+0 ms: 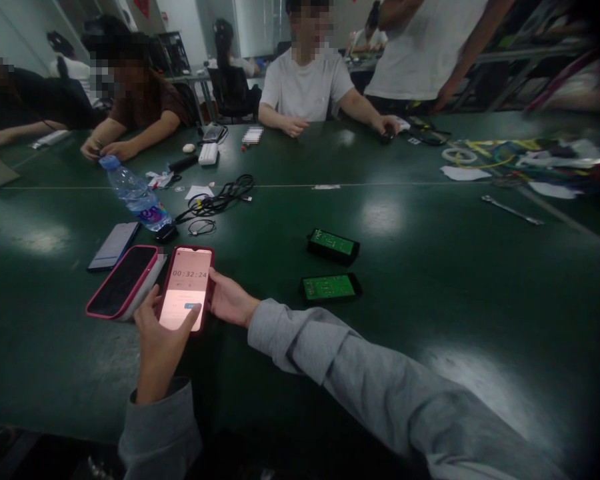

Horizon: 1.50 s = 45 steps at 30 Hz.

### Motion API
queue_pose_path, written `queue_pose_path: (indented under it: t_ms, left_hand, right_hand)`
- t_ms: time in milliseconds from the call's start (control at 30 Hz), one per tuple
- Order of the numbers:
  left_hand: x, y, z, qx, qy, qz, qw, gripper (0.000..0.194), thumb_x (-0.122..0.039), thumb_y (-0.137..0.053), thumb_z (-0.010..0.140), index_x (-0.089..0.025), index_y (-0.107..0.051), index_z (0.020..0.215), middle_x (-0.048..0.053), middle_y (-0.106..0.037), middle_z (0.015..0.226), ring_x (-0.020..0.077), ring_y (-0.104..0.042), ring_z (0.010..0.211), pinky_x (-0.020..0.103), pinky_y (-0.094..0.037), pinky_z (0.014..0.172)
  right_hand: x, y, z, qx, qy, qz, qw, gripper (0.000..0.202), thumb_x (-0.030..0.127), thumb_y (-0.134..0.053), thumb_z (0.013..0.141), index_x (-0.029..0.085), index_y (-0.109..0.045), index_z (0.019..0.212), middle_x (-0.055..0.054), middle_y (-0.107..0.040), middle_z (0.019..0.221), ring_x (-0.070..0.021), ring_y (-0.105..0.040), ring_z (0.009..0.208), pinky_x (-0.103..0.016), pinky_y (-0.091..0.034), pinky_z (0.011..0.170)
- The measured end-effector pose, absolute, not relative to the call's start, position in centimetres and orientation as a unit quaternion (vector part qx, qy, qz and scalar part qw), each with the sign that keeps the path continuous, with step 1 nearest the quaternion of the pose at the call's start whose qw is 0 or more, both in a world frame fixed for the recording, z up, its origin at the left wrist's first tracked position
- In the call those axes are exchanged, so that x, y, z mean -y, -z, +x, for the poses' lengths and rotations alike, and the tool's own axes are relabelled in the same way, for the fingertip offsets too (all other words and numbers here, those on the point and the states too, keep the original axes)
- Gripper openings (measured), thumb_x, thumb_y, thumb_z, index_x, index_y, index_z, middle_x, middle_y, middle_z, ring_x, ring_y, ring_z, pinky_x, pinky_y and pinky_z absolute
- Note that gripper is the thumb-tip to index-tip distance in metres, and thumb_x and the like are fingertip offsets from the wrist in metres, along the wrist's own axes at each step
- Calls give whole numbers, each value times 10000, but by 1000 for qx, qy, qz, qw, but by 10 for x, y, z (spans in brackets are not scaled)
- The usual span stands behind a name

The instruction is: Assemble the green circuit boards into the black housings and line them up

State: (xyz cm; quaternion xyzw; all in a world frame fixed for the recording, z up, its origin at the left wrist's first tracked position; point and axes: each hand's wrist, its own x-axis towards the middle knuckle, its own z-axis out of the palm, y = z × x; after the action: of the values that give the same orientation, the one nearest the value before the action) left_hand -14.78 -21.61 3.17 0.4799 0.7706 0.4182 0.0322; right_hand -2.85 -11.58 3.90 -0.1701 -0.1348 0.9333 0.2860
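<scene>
A phone in a red case (186, 287) shows a lit screen with the digits 00:32:24. Both hands are around it. My left hand (163, 333) holds its left side, with the thumb over the lower part of the screen. At the right edge my right hand (230, 300) grips the case with bent fingers. Just left of it lies a second phone with a pink edge (125, 281), its screen dark. Two black cases with green circuit boards, one farther back (333, 245) and one nearer (329, 287), rest to the right of my hands.
A water bottle (139, 197) stands tilted in view behind the phones, near a flat blue-edged device (114, 247) and coiled black cables (225, 199). A wrench (513, 210) and tangled cables (530, 157) are on the green table (430, 253) at right. Several people are across it.
</scene>
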Motion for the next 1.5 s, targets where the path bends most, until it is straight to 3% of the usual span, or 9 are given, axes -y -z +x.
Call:
queue_pose_path:
  t_ms: [267,567,733,933,1500]
  left_hand:
    - [214,-30,-139,-779,-321,538,-31,1138,-533,-822,613,-116,-265,1514,224,-440,1386,462,-381,1331,652,-350,1079]
    - [212,-29,-136,-797,-297,525,-24,1199,-378,-841,592,-98,-163,1540,244,-421,1414,471,-399,1331,638,-368,1076]
    - [215,-39,-126,-791,-306,529,-22,1135,-358,-815,633,-141,-170,1541,208,-418,1417,425,-402,1341,616,-358,1093]
    - [219,-46,-117,-773,-307,553,-52,1046,-345,-779,695,-138,-196,1538,198,-433,1393,411,-412,1320,620,-358,1082]
    - [219,-43,-118,-757,-307,573,-70,1020,-334,-767,716,-117,-194,1533,217,-421,1402,412,-404,1313,632,-363,1065]
  right_hand:
    - [115,-37,-28,150,-933,-193,265,385,363,-326,1050,165,-608,1222,-60,-713,1042,-185,-678,955,-439,-385,1115]
    - [113,-40,-28,166,-919,-201,295,305,272,-382,1039,160,-632,1173,-38,-718,1013,-156,-670,965,-404,-322,1159]
    - [106,-44,-25,222,-888,-242,321,312,279,-377,1033,149,-642,1134,-54,-721,1006,-167,-670,963,-413,-373,1119]
    - [98,-42,-22,244,-847,-243,405,197,238,-506,961,171,-664,1058,-32,-724,1002,-169,-667,979,-387,-439,1060]
    - [95,-32,-22,293,-834,-225,409,375,115,-667,789,159,-621,1158,-48,-722,1047,-195,-681,998,-438,-448,1076]
